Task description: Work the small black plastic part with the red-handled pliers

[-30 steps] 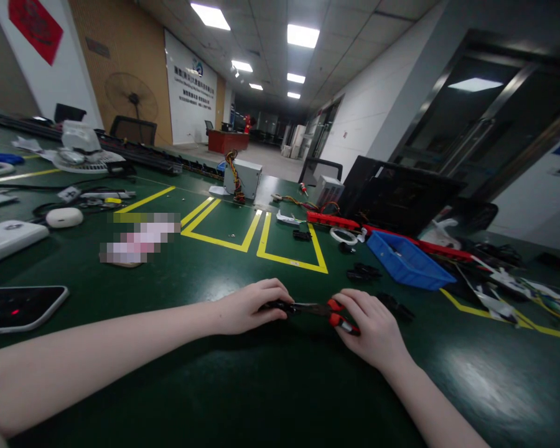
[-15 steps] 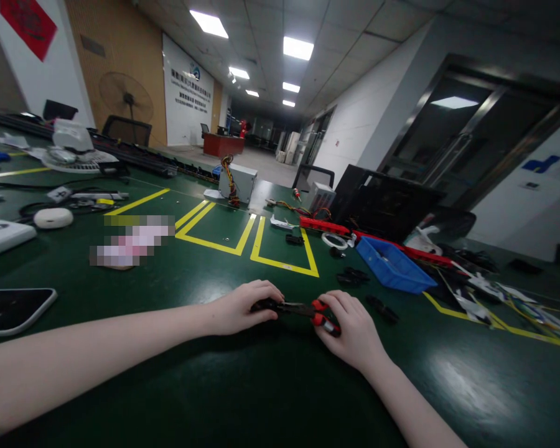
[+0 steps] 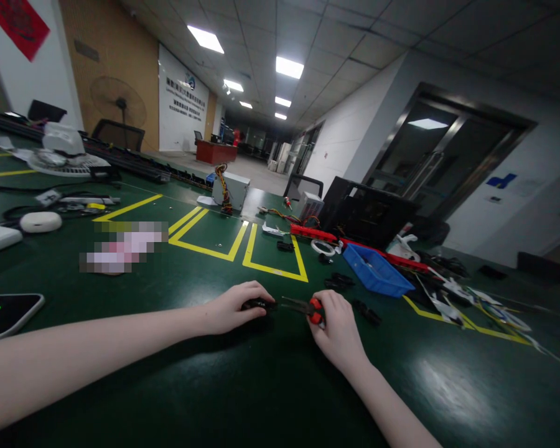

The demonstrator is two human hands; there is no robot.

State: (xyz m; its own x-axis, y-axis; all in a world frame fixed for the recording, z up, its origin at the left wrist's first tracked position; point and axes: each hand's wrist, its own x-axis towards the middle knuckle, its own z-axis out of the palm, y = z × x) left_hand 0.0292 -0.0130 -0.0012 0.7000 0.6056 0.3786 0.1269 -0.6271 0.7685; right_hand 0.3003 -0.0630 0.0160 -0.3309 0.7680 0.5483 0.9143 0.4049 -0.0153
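My right hand (image 3: 338,320) is closed around the red handles of needle-nose pliers (image 3: 298,305). The jaws point left, and a small gap separates their tips from a black part. That small black piece (image 3: 260,303) sits pinched between the thumb and fingers of my left hand (image 3: 242,308); its exact kind is not clear. Both hands are just above the green tabletop (image 3: 242,386). Similar small black pieces (image 3: 340,281) lie on the table beyond my right hand, with another black piece (image 3: 367,312) to its right.
A blue tray (image 3: 377,271) stands right of centre, near a white ring (image 3: 323,247) and a red strip (image 3: 312,233). Farther back are a black case (image 3: 366,211) and a power supply (image 3: 233,190) with wires. On the left lie a phone (image 3: 9,311) and a white rounded case (image 3: 40,222).
The pliers' tips have come away from the black piece, leaving a gap, and the red handles sit closer together. The whole view has turned slightly to the right.
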